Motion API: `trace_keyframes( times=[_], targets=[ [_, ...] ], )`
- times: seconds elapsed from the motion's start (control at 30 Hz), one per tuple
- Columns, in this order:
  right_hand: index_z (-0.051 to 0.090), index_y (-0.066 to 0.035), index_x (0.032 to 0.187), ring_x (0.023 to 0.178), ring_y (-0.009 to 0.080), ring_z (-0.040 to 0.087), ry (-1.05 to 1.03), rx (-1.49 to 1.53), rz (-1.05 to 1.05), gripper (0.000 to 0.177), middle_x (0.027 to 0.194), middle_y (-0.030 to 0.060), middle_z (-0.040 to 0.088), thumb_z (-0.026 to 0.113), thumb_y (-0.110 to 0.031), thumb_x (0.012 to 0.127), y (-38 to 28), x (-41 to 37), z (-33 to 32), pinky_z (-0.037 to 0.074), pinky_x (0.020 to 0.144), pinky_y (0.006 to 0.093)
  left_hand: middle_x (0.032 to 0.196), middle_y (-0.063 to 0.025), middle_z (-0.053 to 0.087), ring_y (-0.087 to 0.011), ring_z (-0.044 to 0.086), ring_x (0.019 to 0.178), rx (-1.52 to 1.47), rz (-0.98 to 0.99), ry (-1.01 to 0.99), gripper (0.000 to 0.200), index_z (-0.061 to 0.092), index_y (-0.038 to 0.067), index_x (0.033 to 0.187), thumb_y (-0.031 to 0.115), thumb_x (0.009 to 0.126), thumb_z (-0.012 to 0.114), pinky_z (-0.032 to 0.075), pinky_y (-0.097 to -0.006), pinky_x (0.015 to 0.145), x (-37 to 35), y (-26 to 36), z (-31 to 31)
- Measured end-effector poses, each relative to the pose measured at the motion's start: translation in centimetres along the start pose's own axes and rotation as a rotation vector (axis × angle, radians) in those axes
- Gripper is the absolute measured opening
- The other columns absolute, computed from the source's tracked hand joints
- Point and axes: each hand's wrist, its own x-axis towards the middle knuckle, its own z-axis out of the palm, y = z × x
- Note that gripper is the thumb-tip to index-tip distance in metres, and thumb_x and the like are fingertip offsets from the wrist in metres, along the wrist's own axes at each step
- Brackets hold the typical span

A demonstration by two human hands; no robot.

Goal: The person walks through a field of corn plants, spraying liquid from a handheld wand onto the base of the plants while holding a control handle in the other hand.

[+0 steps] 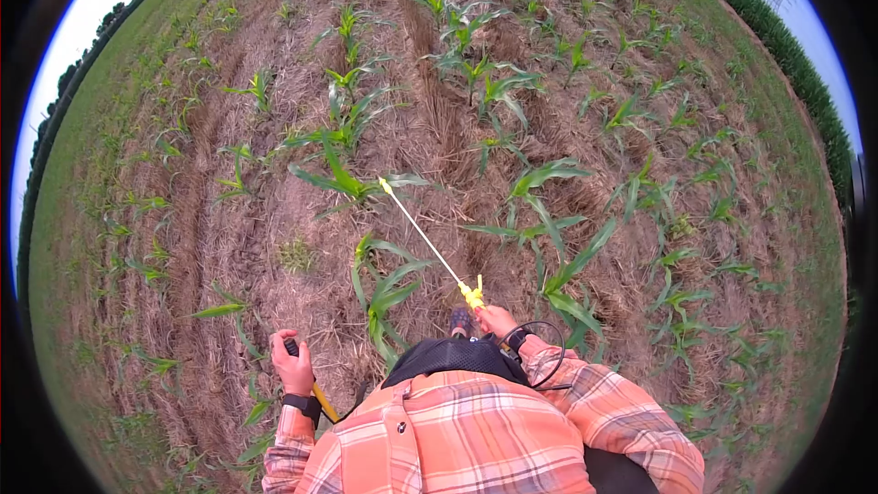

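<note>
My right hand (497,321) is closed round the yellow handle of a spray wand (472,295), in front of my body. Its thin white tube slants forward and left, and the yellow nozzle (386,187) overlaps the leaves of a young corn plant (342,181). A black hose (554,361) loops beside my right wrist. At my left side, my left hand (292,368) wraps round the black grip of a yellow pump lever (323,402). Another corn plant (381,304) stands between my two hands, ahead of my body.
Rows of young corn run ahead over soil covered in dry straw (439,119). To the right of the wand, a larger corn plant (560,284) spreads its leaves. My shoe (461,319) shows just below the wand handle. Taller green crop (777,46) borders the field at right.
</note>
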Motion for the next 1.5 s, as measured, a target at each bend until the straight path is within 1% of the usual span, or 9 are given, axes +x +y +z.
trace_keyframes(
  times=[0.07,0.17,0.33,0.67,0.9,1.07,1.13,1.37,1.5],
  targets=[
    [0.05,-0.006,0.073,0.039,0.0067,0.04,0.033,0.016,-0.006,0.032,0.051,-0.0015,0.045,0.045,-0.036,0.084,-0.6,0.4,-2.6,0.033,0.036,0.022,0.062,-0.0051,0.041,-0.0139,0.039,0.052,-0.048,-0.096,-0.066,0.02,0.047,0.004,0.084,0.001,0.066,0.053,0.032,-0.0281,0.049,1.4,2.4,1.3],
    [0.048,-0.007,0.075,0.035,0.0082,0.038,0.173,0.085,0.139,0.034,0.051,-0.0008,0.043,0.045,-0.04,0.082,-3.5,-1.4,-5.6,0.029,0.03,0.0233,0.059,-0.0031,0.039,-0.0125,0.037,0.049,-0.055,0.029,-0.042,0.019,0.047,0.005,0.084,0.001,0.066,0.052,0.03,-0.027,0.046,3.5,3.5,4.2],
    [0.048,-0.006,0.075,0.03,0.01,0.036,0.358,0.319,0.148,0.036,0.049,0.0016,0.043,0.046,-0.042,0.081,-4.2,-0.4,-10.7,0.029,0.027,0.0241,0.056,0.0009,0.037,-0.0079,0.035,0.048,-0.072,0.002,-0.096,0.018,0.046,0.006,0.084,-0.001,0.068,0.05,0.028,-0.0244,0.045,5.7,6.1,7.2],
    [0.045,-0.008,0.076,0.033,0.0072,0.033,0.644,0.634,0.003,0.034,0.051,-0.0012,0.039,0.041,-0.041,0.084,-7.5,1.8,-15.0,0.026,0.031,0.0215,0.056,-0.006,0.043,-0.0156,0.042,0.048,-0.035,-0.045,-0.12,0.018,0.048,0.005,0.083,0.003,0.066,0.053,0.033,-0.0296,0.045,9.8,7.5,9.5],
    [0.045,-0.006,0.076,0.034,0.0108,0.036,0.589,0.686,0.005,0.037,0.05,0.0011,0.039,0.043,-0.042,0.082,-11.3,6.6,-14.7,0.029,0.03,0.0256,0.059,-0.01,0.047,-0.0221,0.047,0.049,-0.054,0.09,-0.066,0.021,0.047,0.007,0.084,0.005,0.065,0.055,0.038,-0.0319,0.048,16.4,6.8,11.9],
    [0.047,-0.004,0.074,0.033,0.0128,0.037,0.583,0.492,0.043,0.038,0.05,0.0034,0.042,0.044,-0.041,0.082,-13.6,13.0,-13.1,0.03,0.029,0.0266,0.059,-0.0099,0.048,-0.0214,0.048,0.05,-0.096,-0.035,-0.063,0.02,0.047,0.006,0.083,0.004,0.065,0.055,0.038,-0.0312,0.048,20.4,5.4,11.4],
    [0.048,-0.005,0.075,0.033,0.0135,0.037,0.47,0.252,0.015,0.04,0.05,0.003,0.042,0.043,-0.045,0.081,-14.0,16.3,-12.9,0.032,0.03,0.0283,0.057,-0.009,0.047,-0.0201,0.047,0.049,-0.093,-0.02,-0.022,0.019,0.048,0.006,0.082,0.003,0.064,0.055,0.037,-0.0306,0.048,21.9,4.6,11.3],
    [0.049,-0.007,0.073,0.034,0.0101,0.039,0.201,0.097,0.126,0.033,0.049,0.0006,0.043,0.045,-0.038,0.082,-20.8,20.9,-3.9,0.03,0.029,0.0244,0.056,-0.0063,0.044,-0.0172,0.043,0.048,-0.095,-0.082,0.025,0.02,0.048,0.006,0.081,0.002,0.063,0.055,0.035,-0.031,0.047,26.0,0.6,10.6],
    [0.053,-0.005,0.073,0.045,0.0086,0.044,0.011,-0.274,-0.014,0.035,0.054,0.0003,0.049,0.046,-0.039,0.081,-24.1,21.6,0.0,0.033,0.041,0.0239,0.056,-0.0059,0.043,-0.0173,0.041,0.048,-0.112,-0.122,0.014,0.02,0.048,0.006,0.082,0.002,0.063,0.055,0.034,-0.031,0.047,28.6,0.6,10.5]
  ],
)
